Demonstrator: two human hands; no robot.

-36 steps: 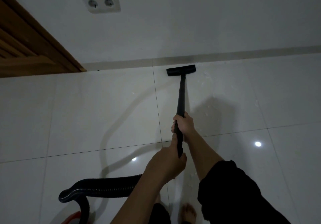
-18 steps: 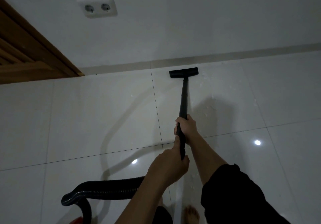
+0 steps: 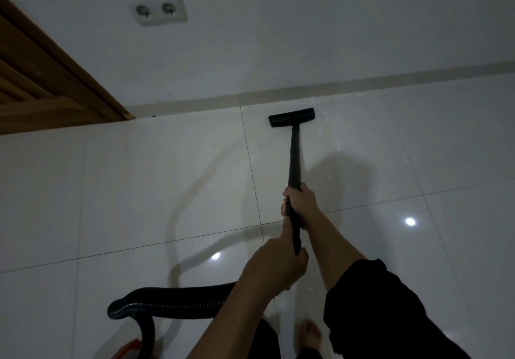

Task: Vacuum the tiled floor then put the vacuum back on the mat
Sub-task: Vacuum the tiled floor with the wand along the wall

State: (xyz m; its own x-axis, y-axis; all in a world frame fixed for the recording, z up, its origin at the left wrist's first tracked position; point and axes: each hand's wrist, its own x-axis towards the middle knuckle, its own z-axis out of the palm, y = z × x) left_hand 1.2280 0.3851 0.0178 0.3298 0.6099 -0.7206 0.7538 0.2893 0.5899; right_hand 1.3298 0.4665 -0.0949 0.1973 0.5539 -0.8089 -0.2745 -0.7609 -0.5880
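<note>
Tiled floor (image 3: 139, 180); both hands grip vacuum wand (image 3: 294, 163): right hand (image 3: 301, 202) ahead, left hand (image 3: 274, 264) behind.

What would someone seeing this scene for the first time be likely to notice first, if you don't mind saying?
Most striking is the black vacuum wand at centre, with its floor head on the pale tiled floor near the wall. Both hands hold it: the right hand higher, the left hand at its near end. The ribbed black hose curves at lower left, and a white double socket sits on the wall above.
</note>
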